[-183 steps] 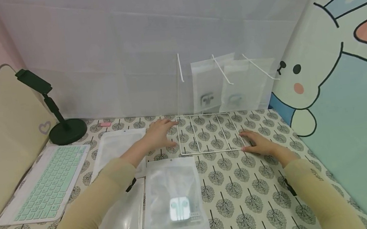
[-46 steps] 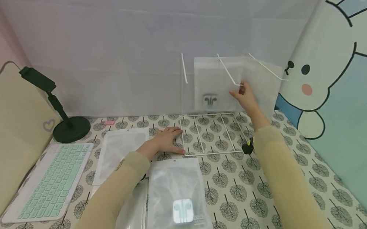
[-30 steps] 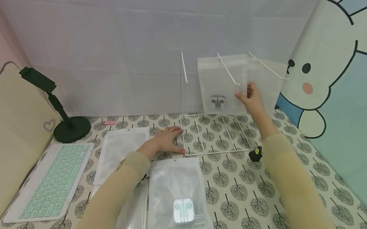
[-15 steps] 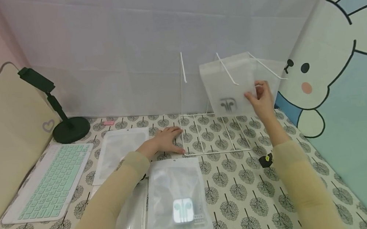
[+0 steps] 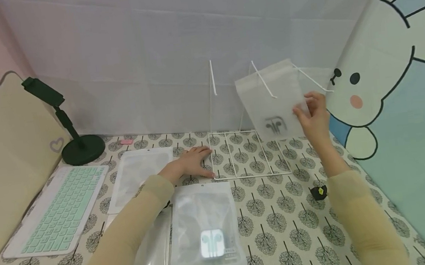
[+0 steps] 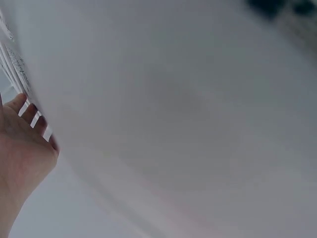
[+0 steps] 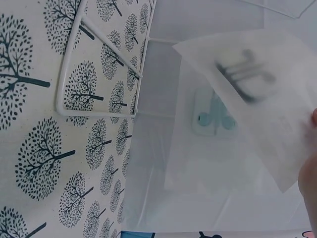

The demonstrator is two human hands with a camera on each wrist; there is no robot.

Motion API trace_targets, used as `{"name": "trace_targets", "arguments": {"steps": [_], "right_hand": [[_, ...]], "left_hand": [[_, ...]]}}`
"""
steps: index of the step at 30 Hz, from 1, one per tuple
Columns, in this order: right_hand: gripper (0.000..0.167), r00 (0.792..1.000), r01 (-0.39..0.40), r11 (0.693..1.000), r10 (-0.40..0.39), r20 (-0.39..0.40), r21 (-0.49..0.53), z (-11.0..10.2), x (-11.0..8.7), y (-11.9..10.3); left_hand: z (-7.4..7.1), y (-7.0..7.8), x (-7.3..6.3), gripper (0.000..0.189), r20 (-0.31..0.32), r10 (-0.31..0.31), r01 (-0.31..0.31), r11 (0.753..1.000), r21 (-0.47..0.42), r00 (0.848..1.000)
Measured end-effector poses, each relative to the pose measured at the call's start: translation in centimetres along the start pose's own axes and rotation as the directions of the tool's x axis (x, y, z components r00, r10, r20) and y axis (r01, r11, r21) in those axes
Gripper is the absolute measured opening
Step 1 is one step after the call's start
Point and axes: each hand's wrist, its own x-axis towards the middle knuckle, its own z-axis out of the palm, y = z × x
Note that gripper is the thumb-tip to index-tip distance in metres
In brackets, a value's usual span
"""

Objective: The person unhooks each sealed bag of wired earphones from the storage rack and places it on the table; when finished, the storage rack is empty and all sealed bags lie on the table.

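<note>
My right hand (image 5: pixel 315 118) pinches the right edge of a frosted white pouch (image 5: pixel 266 91) showing dark earphones. Tilted, the pouch is at the middle hook (image 5: pixel 264 80) of a white wire rack (image 5: pixel 253 176); whether it still hangs on that hook, I cannot tell. Behind it in the right wrist view is another pouch (image 7: pixel 198 163) with mint earphones. My left hand (image 5: pixel 192 162) rests at the left side of the rack's base, thumb and fingers spread. In the left wrist view that hand (image 6: pixel 25 144) is partly seen beside a blurred pale surface.
Pouches lie on the tree-patterned cloth: one with mint earphones (image 5: pixel 201 210), a pale one (image 5: pixel 135 169) and a clear one (image 5: pixel 150 249) partly under the left sleeve. A keyboard (image 5: pixel 56 211), black stand (image 5: pixel 79 149) and small pink item (image 5: pixel 126 142) are at left.
My right hand has gone from the rack's base up to the pouch, then drawn it rightward and tilted it. My left hand has settled against the rack's left side and stayed there.
</note>
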Motion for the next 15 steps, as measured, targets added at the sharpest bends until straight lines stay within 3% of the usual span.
{"name": "trace_targets", "arguments": {"steps": [5, 10, 15], "right_hand": [[0.037, 0.989, 0.137, 0.986, -0.141, -0.035, -0.094, -0.6, 0.1, 1.3], [0.032, 0.96, 0.269, 0.935, -0.28, -0.015, -0.232, -1.6, 0.3, 1.2], [0.034, 0.941, 0.33, 0.907, -0.339, 0.009, -0.262, -2.3, 0.5, 0.5]], "left_hand": [[-0.1, 0.1, 0.0, 0.102, 0.001, 0.001, -0.001, 1.0, 0.004, 1.0], [0.0, 0.1, 0.0, 0.102, -0.001, 0.005, -0.005, 1.0, 0.013, 1.0], [0.0, 0.1, 0.0, 0.103, -0.003, 0.008, -0.008, 1.0, 0.017, 1.0]]}}
